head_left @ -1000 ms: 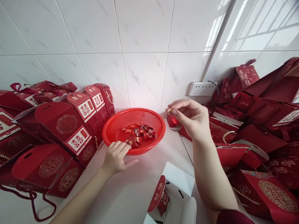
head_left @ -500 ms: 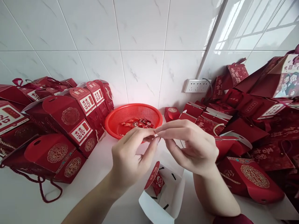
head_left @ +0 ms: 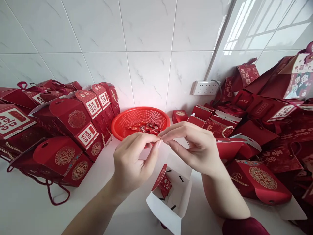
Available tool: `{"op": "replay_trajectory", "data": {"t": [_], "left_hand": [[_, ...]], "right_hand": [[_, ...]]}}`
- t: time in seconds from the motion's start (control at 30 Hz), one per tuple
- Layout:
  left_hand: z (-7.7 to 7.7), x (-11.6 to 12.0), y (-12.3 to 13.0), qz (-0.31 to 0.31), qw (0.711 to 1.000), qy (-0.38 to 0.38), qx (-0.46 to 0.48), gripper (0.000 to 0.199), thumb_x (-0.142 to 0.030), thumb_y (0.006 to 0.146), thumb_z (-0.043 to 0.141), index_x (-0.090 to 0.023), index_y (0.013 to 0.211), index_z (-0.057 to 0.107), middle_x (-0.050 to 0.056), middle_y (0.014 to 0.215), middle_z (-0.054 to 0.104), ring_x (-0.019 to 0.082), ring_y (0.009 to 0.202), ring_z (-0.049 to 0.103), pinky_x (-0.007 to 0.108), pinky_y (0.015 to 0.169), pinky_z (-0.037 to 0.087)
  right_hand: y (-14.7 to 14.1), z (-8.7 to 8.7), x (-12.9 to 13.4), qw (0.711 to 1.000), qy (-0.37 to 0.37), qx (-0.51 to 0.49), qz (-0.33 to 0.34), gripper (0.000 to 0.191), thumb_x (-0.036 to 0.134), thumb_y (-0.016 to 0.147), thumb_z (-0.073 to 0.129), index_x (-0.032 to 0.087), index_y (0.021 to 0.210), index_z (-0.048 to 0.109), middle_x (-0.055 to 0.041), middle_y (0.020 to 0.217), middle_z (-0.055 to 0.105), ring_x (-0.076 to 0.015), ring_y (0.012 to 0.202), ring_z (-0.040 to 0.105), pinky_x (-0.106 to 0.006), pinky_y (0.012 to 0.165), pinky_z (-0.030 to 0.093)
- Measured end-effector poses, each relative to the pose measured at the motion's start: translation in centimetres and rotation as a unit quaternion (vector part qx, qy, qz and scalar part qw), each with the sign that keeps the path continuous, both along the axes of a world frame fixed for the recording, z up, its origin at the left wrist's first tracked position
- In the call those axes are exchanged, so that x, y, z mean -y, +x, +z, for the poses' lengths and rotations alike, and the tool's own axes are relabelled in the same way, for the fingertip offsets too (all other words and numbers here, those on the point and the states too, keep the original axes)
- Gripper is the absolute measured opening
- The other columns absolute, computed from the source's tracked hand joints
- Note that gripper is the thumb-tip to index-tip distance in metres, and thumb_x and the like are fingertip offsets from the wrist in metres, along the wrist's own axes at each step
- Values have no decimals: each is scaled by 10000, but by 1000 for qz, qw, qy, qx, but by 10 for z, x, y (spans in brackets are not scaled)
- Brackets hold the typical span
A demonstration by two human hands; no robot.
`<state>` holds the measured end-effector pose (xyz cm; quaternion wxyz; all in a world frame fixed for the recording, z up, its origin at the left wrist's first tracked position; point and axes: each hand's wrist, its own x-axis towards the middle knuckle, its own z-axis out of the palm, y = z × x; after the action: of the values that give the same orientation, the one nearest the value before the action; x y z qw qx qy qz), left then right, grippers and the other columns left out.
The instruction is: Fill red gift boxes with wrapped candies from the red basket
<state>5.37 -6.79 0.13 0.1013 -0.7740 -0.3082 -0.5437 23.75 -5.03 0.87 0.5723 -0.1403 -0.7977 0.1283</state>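
My left hand (head_left: 134,158) and my right hand (head_left: 195,143) meet at the fingertips, both pinched closed. Something tiny may be between them, too small and covered to name. Below them an open box (head_left: 182,192) stands on the white table, its inside white with black slots in the walls. Inside it, at the left, lies a red candy packet (head_left: 166,186). Just beyond my fingertips sits a red plastic basket (head_left: 117,129), with several red-wrapped candies (head_left: 144,127) lying in its bottom.
Red gift boxes with gold and white marks (head_left: 73,119) crowd the left side, one with a rope handle (head_left: 57,203) hanging down. More red boxes (head_left: 264,179) pile up at the right. A power strip (head_left: 206,88) is on the tiled wall.
My joined fingertips have shifted slightly left and down, and my right hand has moved left a little. The view has tilted slightly. The box and basket stay where they were.
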Motion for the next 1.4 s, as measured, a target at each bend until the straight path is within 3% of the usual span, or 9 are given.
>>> {"op": "replay_trajectory", "data": {"t": [0.17, 0.47, 0.53, 0.6, 0.73, 0.9, 1.03, 1.2, 1.4], "left_hand": [[2, 1, 0, 5, 1000, 4, -25, 176, -43, 804, 658, -183, 907, 627, -15, 783, 680, 103, 686, 613, 240, 687, 503], [-12, -11, 5, 65, 988, 141, -16, 230, -46, 726, 701, -194, 891, 645, -26, 689, 670, 111, 578, 591, 264, 618, 478], [-16, -13, 7, 53, 995, 81, 29, 197, -58, 756, 689, -196, 890, 650, -18, 722, 680, 107, 598, 601, 255, 619, 486], [-18, -14, 8, 7, 994, -39, 103, 126, -100, 818, 666, -198, 898, 660, -13, 754, 685, 96, 592, 607, 231, 580, 490], [-21, -15, 7, -81, 945, -239, 209, 60, -239, 898, 643, -193, 906, 679, -23, 689, 655, 70, 502, 568, 201, 497, 462], [-28, -14, -7, -121, 895, -346, 256, 132, -316, 895, 650, -190, 876, 684, -11, 737, 671, 58, 472, 539, 207, 487, 453], [-40, 1, -42, -75, 898, -352, 254, 124, -301, 890, 649, -190, 842, 680, -13, 765, 680, 51, 480, 538, 208, 518, 466], [-56, 45, -113, 121, 920, -215, 304, 91, -261, 833, 695, -170, 844, 696, -19, 706, 673, 64, 476, 537, 214, 512, 455], [-64, 81, -240, 355, 857, -27, 372, 153, -234, 730, 755, -134, 831, 698, -19, 713, 695, 78, 439, 550, 193, 399, 377]], "right_hand": [[3, 2, -1, 1000, -6, -20, 18, 224, 8, 837, 630, 187, 963, 678, -41, 941, 717, -166, 899, 677, -335, 808, 582], [0, -1, 1, 999, -7, -31, -3, 143, 78, 854, 646, 199, 929, 657, -19, 896, 687, -140, 826, 651, -286, 723, 579], [0, -1, 2, 1000, -1, -21, 12, 155, 64, 859, 638, 184, 956, 661, -37, 947, 704, -152, 890, 664, -304, 782, 581], [2, 1, 3, 1000, 19, -10, 2, 172, 42, 859, 627, 165, 971, 668, -63, 1019, 714, -169, 975, 665, -332, 862, 568], [9, 3, 3, 997, 54, -27, -56, 171, 26, 830, 644, 158, 933, 679, -66, 972, 723, -181, 945, 674, -341, 851, 556], [16, 2, 4, 995, 54, -28, -84, 200, 25, 812, 647, 179, 935, 680, -48, 906, 713, -190, 864, 681, -347, 773, 562], [21, 1, 9, 993, 55, 29, -102, 234, 30, 818, 642, 205, 971, 673, -24, 900, 715, -167, 809, 674, -315, 739, 554], [28, -1, 12, 988, 69, 70, -119, 256, 35, 832, 643, 222, 1005, 672, -20, 903, 719, -169, 809, 675, -308, 727, 545], [31, -4, 12, 980, 78, 85, -162, 237, 84, 831, 669, 259, 991, 681, -9, 866, 722, -185, 747, 670, -330, 631, 525]]}}
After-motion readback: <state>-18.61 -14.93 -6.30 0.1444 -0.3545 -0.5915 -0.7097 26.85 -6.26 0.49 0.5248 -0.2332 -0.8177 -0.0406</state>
